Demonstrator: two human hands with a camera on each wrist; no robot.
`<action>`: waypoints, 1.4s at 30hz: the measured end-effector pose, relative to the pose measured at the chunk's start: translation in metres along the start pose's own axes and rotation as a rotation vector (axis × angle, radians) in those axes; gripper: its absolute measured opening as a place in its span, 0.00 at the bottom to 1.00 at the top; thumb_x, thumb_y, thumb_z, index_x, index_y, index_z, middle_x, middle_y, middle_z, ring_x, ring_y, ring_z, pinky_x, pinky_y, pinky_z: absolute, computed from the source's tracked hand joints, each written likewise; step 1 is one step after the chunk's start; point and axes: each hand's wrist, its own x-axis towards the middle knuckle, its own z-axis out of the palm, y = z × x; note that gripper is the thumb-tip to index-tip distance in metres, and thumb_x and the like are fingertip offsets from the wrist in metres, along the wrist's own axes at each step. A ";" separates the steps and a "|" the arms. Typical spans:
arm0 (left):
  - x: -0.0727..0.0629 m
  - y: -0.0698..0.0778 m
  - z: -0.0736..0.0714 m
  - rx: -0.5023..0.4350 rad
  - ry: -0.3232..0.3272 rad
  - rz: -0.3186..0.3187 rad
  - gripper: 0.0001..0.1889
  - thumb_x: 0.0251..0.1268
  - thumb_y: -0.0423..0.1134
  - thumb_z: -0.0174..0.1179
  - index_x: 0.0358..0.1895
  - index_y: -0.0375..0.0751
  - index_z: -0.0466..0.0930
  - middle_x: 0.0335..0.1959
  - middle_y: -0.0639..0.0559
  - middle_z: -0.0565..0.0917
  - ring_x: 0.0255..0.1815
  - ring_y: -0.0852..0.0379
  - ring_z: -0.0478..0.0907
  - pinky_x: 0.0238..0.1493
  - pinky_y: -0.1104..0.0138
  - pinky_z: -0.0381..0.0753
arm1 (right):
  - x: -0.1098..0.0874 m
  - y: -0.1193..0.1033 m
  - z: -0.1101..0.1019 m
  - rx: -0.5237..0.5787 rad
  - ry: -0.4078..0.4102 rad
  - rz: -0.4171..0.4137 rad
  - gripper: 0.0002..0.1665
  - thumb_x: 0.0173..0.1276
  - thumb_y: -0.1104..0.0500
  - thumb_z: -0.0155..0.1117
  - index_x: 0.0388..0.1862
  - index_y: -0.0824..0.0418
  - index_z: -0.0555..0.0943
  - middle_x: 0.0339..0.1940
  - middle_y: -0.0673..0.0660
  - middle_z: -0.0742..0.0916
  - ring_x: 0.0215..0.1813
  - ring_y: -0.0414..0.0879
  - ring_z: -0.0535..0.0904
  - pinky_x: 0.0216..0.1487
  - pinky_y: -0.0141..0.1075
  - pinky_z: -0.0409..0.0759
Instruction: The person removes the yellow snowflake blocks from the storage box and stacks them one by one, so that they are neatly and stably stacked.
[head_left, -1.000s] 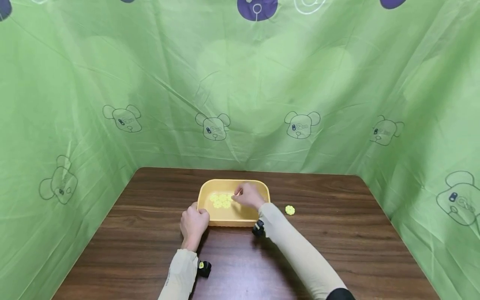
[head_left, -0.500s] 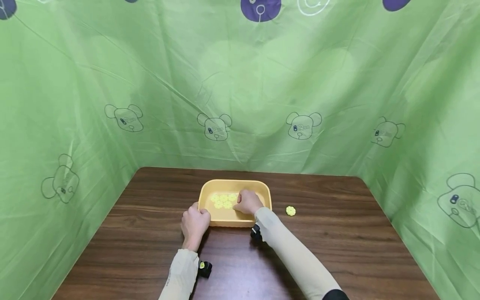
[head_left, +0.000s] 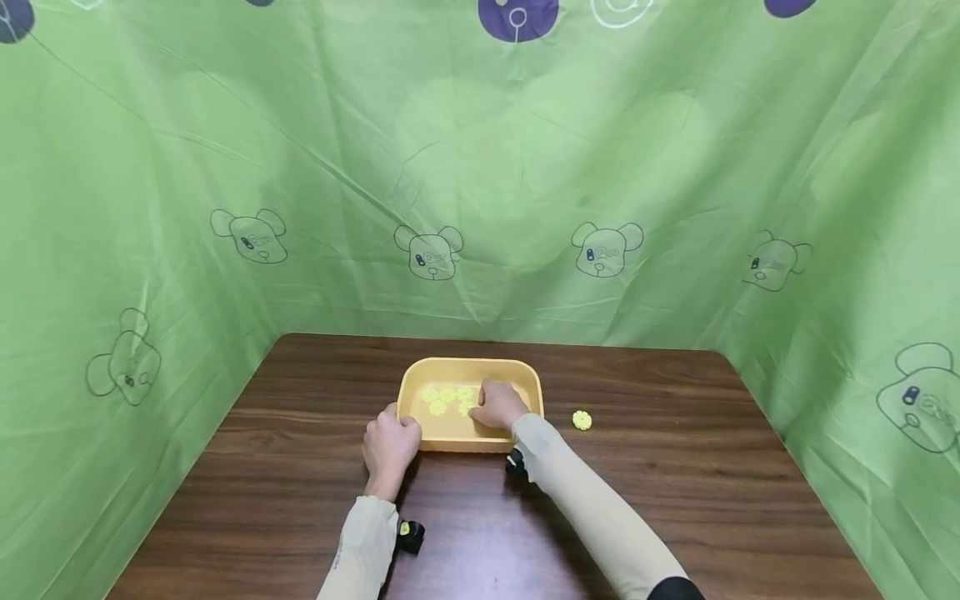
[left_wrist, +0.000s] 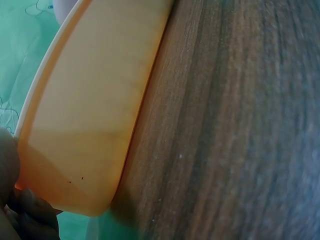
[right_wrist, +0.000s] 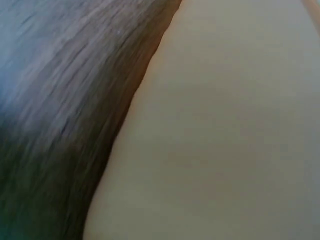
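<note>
A gap has just opened in the near row of flowers (head_left: 437, 398) in the tray (head_left: 465, 447): half a second ago the right near flower (head_left: 465, 408) sat close beside its neighbour, and now it lies apart from it, further right, at the fingertips of the right hand (head_left: 500, 405). That hand reaches over the near right corner, fingers bent; whether they pinch this flower or merely touch it I cannot tell, since the right wrist view shows only the tray's outer wall and the table (head_left: 675, 467). The left hand (head_left: 388, 443) stays put, thumb over the rim and fingers outside, pinching the near left corner, which probably keeps the tray from sliding. My reading is that one flower is being singled out from the cluster, though it is not yet out of the tray. The loose flower (head_left: 581, 420) lies where it did, on the table right of the tray.
</note>
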 end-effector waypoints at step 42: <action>-0.001 -0.002 0.002 -0.001 -0.007 -0.005 0.16 0.61 0.38 0.48 0.42 0.36 0.85 0.33 0.34 0.86 0.33 0.33 0.83 0.32 0.43 0.77 | -0.006 0.016 -0.001 0.288 0.156 -0.139 0.11 0.60 0.64 0.72 0.40 0.62 0.79 0.29 0.52 0.83 0.32 0.42 0.78 0.37 0.35 0.75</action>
